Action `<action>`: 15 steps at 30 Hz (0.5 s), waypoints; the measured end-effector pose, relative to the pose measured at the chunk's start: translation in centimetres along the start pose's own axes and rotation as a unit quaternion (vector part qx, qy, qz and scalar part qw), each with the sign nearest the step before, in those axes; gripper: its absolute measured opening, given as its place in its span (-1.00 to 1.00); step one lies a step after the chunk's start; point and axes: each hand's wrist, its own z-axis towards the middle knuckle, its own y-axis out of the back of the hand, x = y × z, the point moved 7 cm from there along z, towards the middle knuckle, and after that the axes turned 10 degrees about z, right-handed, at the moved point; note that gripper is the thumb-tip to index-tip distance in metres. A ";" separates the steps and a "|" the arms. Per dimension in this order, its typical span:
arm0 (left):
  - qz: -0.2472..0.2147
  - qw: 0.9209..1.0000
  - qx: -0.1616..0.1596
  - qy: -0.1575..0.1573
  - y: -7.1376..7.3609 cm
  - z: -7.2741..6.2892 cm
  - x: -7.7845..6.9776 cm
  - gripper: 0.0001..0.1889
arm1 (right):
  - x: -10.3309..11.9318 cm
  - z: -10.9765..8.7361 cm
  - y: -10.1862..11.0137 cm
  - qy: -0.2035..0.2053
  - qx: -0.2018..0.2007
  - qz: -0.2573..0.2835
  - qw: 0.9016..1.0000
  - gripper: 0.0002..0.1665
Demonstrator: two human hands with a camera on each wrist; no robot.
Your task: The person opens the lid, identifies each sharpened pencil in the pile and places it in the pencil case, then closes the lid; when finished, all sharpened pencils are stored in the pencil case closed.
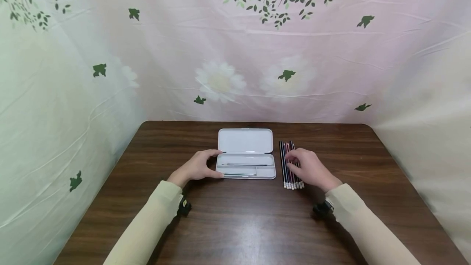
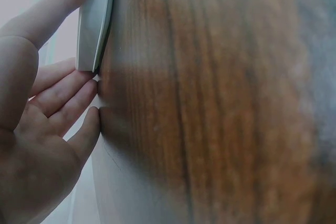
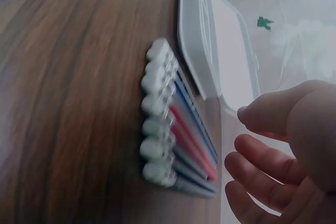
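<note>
A white pencil case (image 1: 265, 172) lies flat with its lid (image 1: 245, 140) folded back away from me. One thin pencil (image 1: 246, 164) is in its rear compartment and another slim stick (image 1: 237, 174) is along the front. My left hand (image 1: 198, 165) holds the case's left end, thumb at the front edge and fingers toward the hinge; the left wrist view shows the thumb on the case wall (image 2: 93, 30). Right of the case, a row of several pencils (image 1: 283, 162) lies with white erasers (image 3: 154, 106) toward me. Over them hovers my right hand (image 1: 308, 167), fingers loosely bent, nothing between them.
The dark wooden table (image 1: 235, 224) extends in front of the case and to both sides. Behind it hangs a patterned cloth (image 1: 243, 52) with leaves and flowers, and more cloth drapes at the left and right. Each wrist wears a small black device (image 1: 185, 207).
</note>
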 end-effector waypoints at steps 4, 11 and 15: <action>-0.001 1.000 -0.001 0.001 0.0 0.0 0.1 -0.08 | -1.0 -0.7 0.3 -0.023 0.005 -0.005 1.000 -0.80; 0.006 1.000 0.000 0.000 0.0 -0.1 0.0 -0.07 | -2.9 -1.6 0.5 -0.082 0.023 -0.007 0.996 -0.72; 0.005 1.000 -0.002 -0.004 0.0 -0.1 -0.1 -0.07 | -3.5 -1.9 0.6 -0.099 0.032 -0.011 0.995 -0.71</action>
